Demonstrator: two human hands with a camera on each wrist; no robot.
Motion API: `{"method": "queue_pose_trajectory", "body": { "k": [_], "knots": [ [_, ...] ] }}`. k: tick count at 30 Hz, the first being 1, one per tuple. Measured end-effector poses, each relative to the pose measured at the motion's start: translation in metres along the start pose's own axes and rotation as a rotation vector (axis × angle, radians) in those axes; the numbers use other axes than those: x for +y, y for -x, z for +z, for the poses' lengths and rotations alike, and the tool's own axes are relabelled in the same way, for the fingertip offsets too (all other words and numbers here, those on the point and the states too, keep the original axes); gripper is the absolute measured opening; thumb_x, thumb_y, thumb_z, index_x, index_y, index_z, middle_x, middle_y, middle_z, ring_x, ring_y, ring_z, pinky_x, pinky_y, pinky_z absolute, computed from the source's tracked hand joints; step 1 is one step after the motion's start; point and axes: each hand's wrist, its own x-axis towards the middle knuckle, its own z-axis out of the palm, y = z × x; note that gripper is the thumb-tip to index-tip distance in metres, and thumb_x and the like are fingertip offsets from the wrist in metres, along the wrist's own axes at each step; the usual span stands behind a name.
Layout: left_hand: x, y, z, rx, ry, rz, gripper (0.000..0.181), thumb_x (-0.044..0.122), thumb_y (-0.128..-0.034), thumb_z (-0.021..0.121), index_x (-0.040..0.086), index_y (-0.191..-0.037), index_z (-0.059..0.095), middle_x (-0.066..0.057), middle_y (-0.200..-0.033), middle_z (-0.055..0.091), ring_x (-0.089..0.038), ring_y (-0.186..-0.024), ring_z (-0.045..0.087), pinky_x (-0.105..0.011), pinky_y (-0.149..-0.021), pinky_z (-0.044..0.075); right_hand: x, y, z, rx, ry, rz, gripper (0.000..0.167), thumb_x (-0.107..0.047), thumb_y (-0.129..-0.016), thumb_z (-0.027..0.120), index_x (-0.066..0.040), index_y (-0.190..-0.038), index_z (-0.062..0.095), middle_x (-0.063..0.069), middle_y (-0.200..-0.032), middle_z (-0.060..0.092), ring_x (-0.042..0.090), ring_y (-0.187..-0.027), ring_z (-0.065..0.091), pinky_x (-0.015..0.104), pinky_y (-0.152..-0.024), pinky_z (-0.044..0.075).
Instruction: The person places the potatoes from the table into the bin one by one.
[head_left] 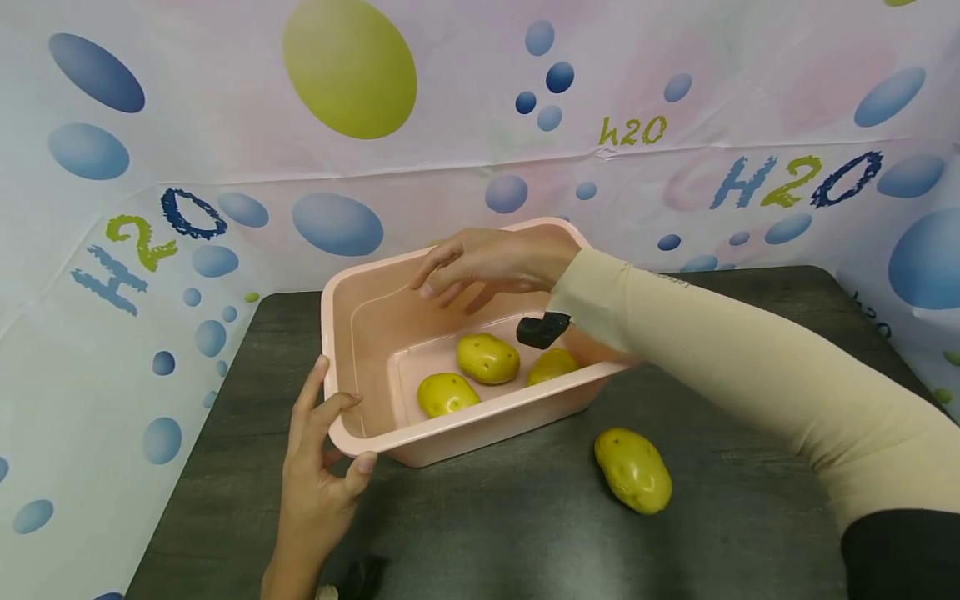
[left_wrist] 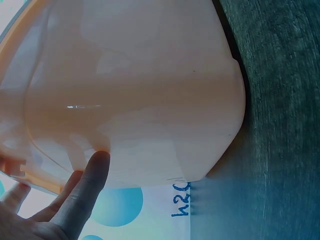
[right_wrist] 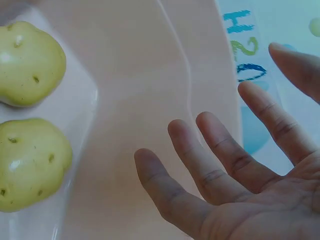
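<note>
A pink plastic basin [head_left: 480, 425] stands on the table, with several yellow potatoes [head_left: 487, 358] lying on its floor. At its near left corner my left hand [head_left: 318, 475] holds the rim, a finger over the edge and the thumb on the outside. Fingers [left_wrist: 82, 195] of that hand show against the basin's outer wall in the left wrist view. My right hand [head_left: 487, 262] hovers over the basin's far part, fingers spread and slightly bent, with nothing in it; two potatoes [right_wrist: 32, 165] appear beside it in the right wrist view. One more potato [head_left: 633, 471] lies outside, right of the basin.
The dark wood-grain table [head_left: 480, 533] carries the basin. Behind and beside it hangs a white sheet [head_left: 465, 100] printed with blue and green ovals and H2O lettering. A black device [head_left: 542, 330] is strapped under my right wrist, above the potatoes.
</note>
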Motion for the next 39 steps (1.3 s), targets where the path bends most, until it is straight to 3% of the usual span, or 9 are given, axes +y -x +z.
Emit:
{"method": "queue_pose_trajectory", "body": {
  "k": [4, 10, 13, 23, 30, 39],
  "knots": [
    [0.001, 0.0, 0.0, 0.003, -0.01, 0.012, 0.06, 0.041, -0.0971, 0.075, 0.0, -0.137, 0.058, -0.007, -0.174, 0.024, -0.014, -0.141, 0.044, -0.011, -0.081, 0.058, 0.004, 0.017, -0.009, 0.01, -0.044, -0.026, 0.039, -0.026, -0.1, 0.069, -0.013, -0.136, 0.067, 0.007, -0.153, 0.057, 0.033, -0.14, 0.056, 0.055, -0.112, 0.053],
    [0.001, 0.0, 0.0, -0.007, -0.024, -0.006, 0.058, 0.037, -0.0957, 0.077, 0.001, -0.137, 0.058, -0.004, -0.174, 0.023, -0.045, -0.138, 0.046, -0.011, -0.082, 0.058, 0.011, 0.047, -0.02, 0.045, -0.079, -0.066, 0.04, -0.021, -0.099, 0.068, -0.01, -0.138, 0.066, 0.009, -0.147, 0.06, 0.032, -0.135, 0.058, 0.057, -0.111, 0.053],
    [0.0, -0.001, 0.0, -0.007, -0.017, -0.002, 0.06, 0.039, -0.0962, 0.076, 0.0, -0.137, 0.057, -0.004, -0.175, 0.022, -0.054, -0.138, 0.043, -0.011, -0.082, 0.058, 0.014, 0.062, -0.025, 0.072, -0.087, -0.081, 0.039, -0.019, -0.099, 0.068, -0.009, -0.136, 0.066, 0.011, -0.147, 0.06, 0.029, -0.132, 0.058, 0.057, -0.111, 0.053],
    [-0.003, 0.0, 0.001, 0.0, -0.006, 0.003, 0.058, 0.039, -0.097, 0.075, -0.001, -0.136, 0.057, -0.006, -0.175, 0.022, -0.057, -0.139, 0.041, -0.01, -0.084, 0.056, 0.024, 0.112, -0.035, 0.135, -0.076, -0.133, 0.033, -0.015, -0.102, 0.063, -0.005, -0.134, 0.066, 0.015, -0.148, 0.057, 0.028, -0.134, 0.058, 0.053, -0.111, 0.054],
    [-0.007, 0.001, 0.003, -0.004, -0.002, -0.006, 0.058, 0.035, -0.0968, 0.075, -0.002, -0.136, 0.056, -0.007, -0.175, 0.02, -0.059, -0.141, 0.038, -0.01, -0.085, 0.056, 0.035, 0.145, -0.033, 0.145, -0.082, -0.222, 0.032, -0.015, -0.104, 0.062, -0.007, -0.136, 0.066, 0.017, -0.148, 0.057, 0.028, -0.135, 0.06, 0.047, -0.109, 0.056],
    [-0.009, 0.002, 0.004, -0.002, -0.012, 0.014, 0.057, 0.038, -0.0982, 0.073, -0.001, -0.136, 0.056, -0.007, -0.174, 0.021, -0.062, -0.138, 0.04, -0.009, -0.085, 0.055, 0.058, 0.178, -0.033, 0.144, -0.065, -0.345, 0.036, -0.004, -0.106, 0.054, -0.005, -0.141, 0.063, 0.012, -0.146, 0.062, 0.029, -0.134, 0.06, 0.043, -0.107, 0.057]
  ]
}}
